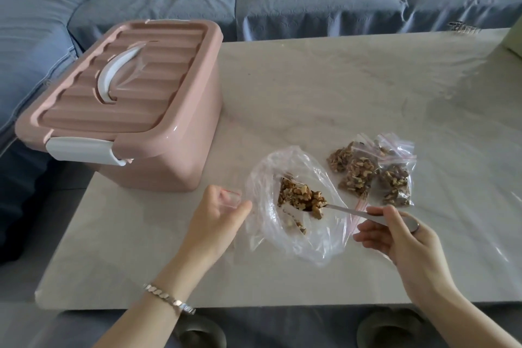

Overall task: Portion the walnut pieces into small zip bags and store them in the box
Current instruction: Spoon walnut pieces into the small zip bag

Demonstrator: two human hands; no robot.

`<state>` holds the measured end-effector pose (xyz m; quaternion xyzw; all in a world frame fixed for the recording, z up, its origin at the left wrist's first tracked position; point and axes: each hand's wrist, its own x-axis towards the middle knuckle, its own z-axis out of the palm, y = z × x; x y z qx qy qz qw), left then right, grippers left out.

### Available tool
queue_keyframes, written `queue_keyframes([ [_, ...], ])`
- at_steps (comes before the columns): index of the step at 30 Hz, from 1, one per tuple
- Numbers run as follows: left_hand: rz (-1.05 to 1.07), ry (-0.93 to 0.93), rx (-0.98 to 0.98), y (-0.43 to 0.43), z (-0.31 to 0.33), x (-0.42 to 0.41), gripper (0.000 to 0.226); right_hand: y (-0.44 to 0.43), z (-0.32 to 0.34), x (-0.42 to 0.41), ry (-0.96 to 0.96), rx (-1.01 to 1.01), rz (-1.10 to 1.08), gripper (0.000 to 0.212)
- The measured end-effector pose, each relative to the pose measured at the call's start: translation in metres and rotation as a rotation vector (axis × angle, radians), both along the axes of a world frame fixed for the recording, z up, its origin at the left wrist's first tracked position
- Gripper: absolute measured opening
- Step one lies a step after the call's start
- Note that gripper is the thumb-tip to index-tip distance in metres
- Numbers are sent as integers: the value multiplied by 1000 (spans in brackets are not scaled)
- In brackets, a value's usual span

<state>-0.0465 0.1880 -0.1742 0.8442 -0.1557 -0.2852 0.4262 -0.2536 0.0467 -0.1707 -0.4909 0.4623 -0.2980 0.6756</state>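
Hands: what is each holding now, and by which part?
The right hand holds the spoon by its handle end, bowl in the walnut pieces. The left hand pinches a small zip bag by its red-striped edge.

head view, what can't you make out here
All in the head view:
pink box contents: hidden by its closed lid.
small zip bag: mostly behind the left hand that grips it; open or sealed unclear.
spoon bowl: buried in the walnut pieces.
filled zip bags: overlapping, so the count is unclear.
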Motion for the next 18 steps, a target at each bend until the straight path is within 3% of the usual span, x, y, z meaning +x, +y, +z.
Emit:
queue_keyframes([
  [3,-124,-355,-52,0,23,-1,33,-8,14,-2,21,-53,24,31],
  [6,-257,-534,-81,-16,44,-10,33,-18,30,-2,30,-101,20,32],
  [10,-430,-524,43,-36,37,-21,32,-30,58,2,15,-157,15,34],
  [18,-449,-490,17,-49,18,-23,39,-48,98,20,106,-216,133,36],
])
